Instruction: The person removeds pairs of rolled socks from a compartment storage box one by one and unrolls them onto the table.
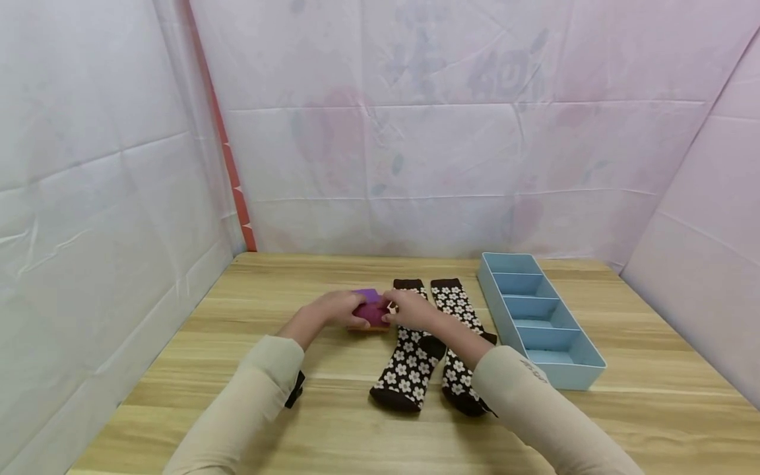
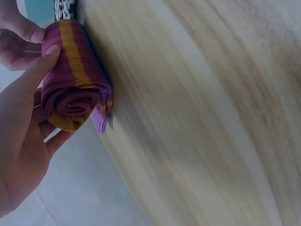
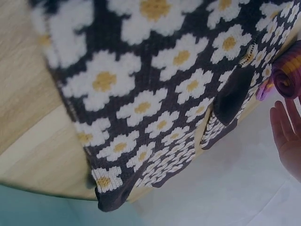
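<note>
A rolled-up maroon sock (image 2: 51, 61) with mustard stripes stands over the left-middle of the table, its purple end (image 1: 365, 295) hanging loose beyond the roll. My left hand (image 1: 340, 309) grips the roll from the left, thumb on top and fingers curled beneath. From the other side my right hand (image 1: 413, 311) pinches the roll's end between thumb and fingers. In the right wrist view, the fingers (image 3: 284, 125) lie just under the roll, and the thumb is out of sight. Two black socks with white flowers, a left one (image 1: 404, 369) and a right one (image 1: 454, 303), lie flat below my right forearm.
A light blue box (image 1: 584, 376) with several compartments stands at the right of the wooden table (image 1: 332, 435). White cloth walls (image 1: 451, 165) rise behind the table and at both sides. A small black object (image 1: 295, 389) shows beside my left sleeve.
</note>
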`<state>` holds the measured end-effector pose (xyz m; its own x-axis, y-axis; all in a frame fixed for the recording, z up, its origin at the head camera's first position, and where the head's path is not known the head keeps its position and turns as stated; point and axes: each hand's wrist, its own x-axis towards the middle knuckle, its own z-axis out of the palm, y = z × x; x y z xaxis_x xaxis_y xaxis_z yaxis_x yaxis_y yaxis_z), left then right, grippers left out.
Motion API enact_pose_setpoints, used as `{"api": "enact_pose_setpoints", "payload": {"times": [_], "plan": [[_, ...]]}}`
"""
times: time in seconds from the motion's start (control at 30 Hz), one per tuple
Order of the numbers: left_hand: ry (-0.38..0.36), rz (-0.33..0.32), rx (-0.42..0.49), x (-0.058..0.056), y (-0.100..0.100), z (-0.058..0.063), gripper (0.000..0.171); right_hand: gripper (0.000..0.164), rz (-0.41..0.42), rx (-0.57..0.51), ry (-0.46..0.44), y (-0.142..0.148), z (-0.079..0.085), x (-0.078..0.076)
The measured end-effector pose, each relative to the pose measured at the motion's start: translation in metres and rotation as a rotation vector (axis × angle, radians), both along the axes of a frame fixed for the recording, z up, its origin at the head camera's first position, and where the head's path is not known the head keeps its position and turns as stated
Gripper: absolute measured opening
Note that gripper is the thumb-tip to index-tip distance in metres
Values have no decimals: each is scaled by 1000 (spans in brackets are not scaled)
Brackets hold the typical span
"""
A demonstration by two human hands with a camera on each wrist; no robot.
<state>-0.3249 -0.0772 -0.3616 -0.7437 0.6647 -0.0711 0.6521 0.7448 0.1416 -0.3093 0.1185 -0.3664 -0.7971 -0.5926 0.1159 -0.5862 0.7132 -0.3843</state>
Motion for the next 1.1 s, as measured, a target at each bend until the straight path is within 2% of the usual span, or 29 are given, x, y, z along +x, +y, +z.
{"api": "enact_pose_setpoints", "payload": {"times": [0.1, 0.2, 0.5, 0.8, 1.0, 1.1], "plan": [[-15, -1, 5, 3, 2, -1, 34, 13, 30, -16, -2, 2, 1, 1], [-8, -18, -7, 8, 2, -2, 34, 9, 43, -47, 2, 5, 1, 1], [-4, -39, -15, 30, 2, -6, 53, 10, 56, -49, -12, 10, -2, 2], [12, -94, -25, 52, 6, -5, 47, 11, 71, -33, -5, 7, -7, 3], [-59, -88, 31, 65, 6, -6, 52, 12, 104, -19, -53, 4, -12, 4], [-59, -103, 32, 69, 6, -7, 56, 17, 140, 8, -59, 4, -13, 5]]}}
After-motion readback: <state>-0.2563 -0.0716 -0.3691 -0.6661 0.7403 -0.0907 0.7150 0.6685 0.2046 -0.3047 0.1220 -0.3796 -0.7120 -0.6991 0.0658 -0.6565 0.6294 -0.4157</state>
